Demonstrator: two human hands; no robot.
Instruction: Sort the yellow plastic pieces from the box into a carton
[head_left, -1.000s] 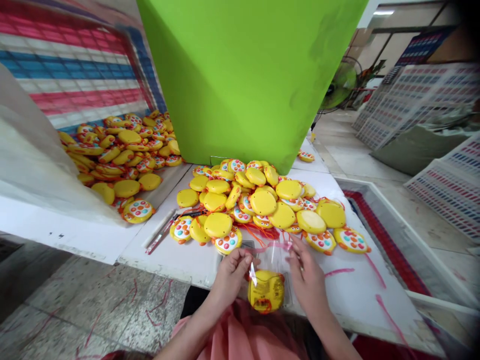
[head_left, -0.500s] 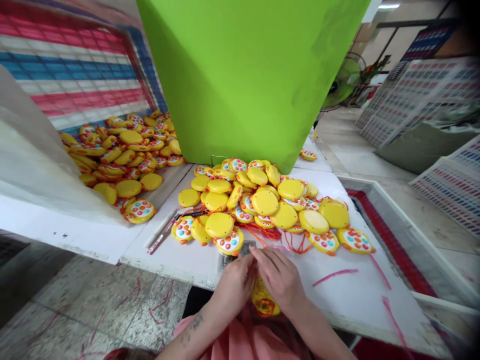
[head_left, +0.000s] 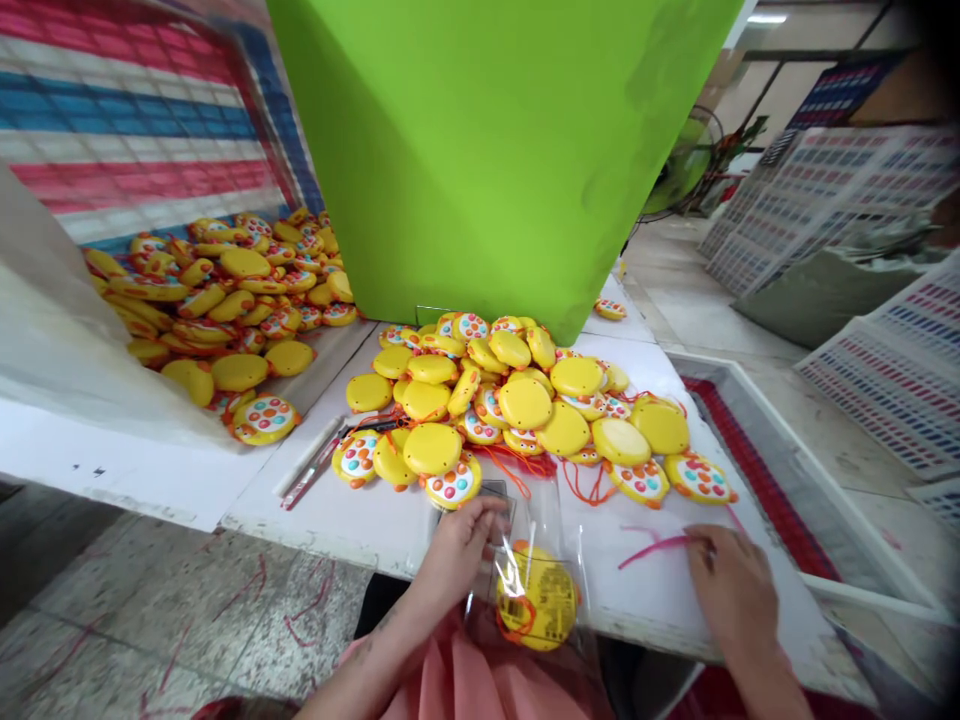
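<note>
My left hand (head_left: 466,540) pinches the upper left edge of a clear plastic bag (head_left: 581,595) at the table's front edge. Inside the bag lies a yellow oval toy (head_left: 551,590) with a printed label and an orange cord (head_left: 516,620). Out to the right, low over the white table, my right hand (head_left: 731,590) has its fingers closed, with a thin pink plastic strip (head_left: 652,550) at their tips. A fainter, blurred pink strip lies just above that one. Part of the right fingers is hidden behind the back of the hand.
A heap of yellow turtle-like toys (head_left: 525,403) with coloured dots and orange cords spreads ahead, before a tall green panel (head_left: 487,150). More toys (head_left: 240,263) fill a striped-lined container at left. A cutter knife (head_left: 311,470) lies left. A crate (head_left: 855,590) stands right.
My hands have parted: the right moved right, to the pink strip, while the left stayed at the bag. The bagged toy, partly covered before, now shows fully.
</note>
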